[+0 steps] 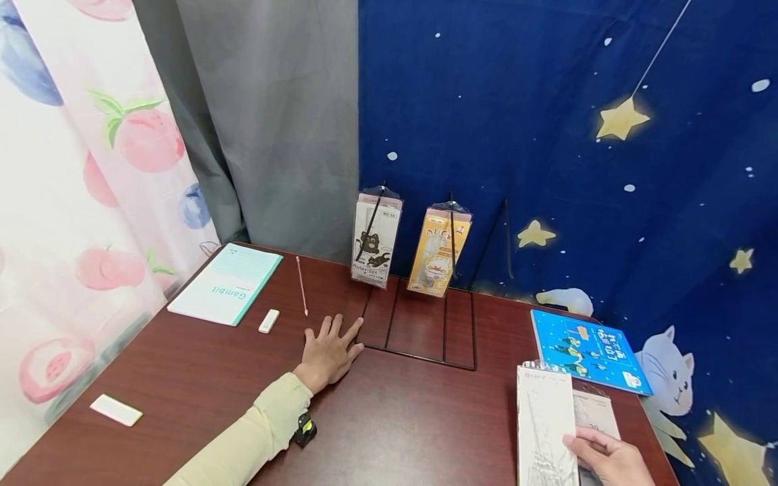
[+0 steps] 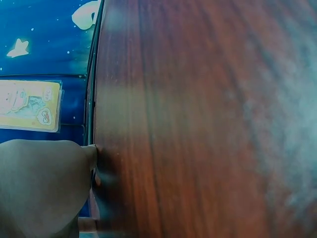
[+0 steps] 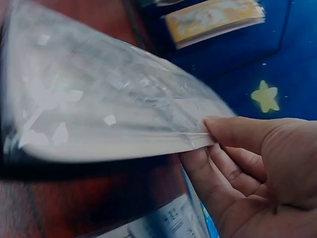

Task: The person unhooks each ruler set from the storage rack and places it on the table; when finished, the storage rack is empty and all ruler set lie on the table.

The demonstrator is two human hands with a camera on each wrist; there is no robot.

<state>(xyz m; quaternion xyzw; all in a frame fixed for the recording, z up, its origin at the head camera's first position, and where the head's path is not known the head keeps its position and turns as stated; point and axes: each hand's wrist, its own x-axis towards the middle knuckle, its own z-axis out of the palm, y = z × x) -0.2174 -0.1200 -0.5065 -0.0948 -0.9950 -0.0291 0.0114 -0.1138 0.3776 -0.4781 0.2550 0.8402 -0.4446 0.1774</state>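
Right hand (image 1: 608, 459) pinching white plastic-wrapped packet (image 1: 543, 425) at its lower edge, lifted above table (image 1: 389, 425) near right corner; left hand (image 1: 328, 351) flat, fingers spread, beside wire rack (image 1: 419, 331); slick wrap may slip from so shallow a pinch; rack holds two hanging packets (image 1: 375, 236).

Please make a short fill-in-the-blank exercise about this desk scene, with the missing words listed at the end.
1. The left hand lies flat on the wooden ____, beside the black wire rack.
2. The right hand pinches a pack wrapped in clear ____.
3. Two packs hang on the rack: the white pack and the ____ one.
4. The small white eraser lies next to the green-and-white ____.

Missing words: table; plastic; yellow; notebook
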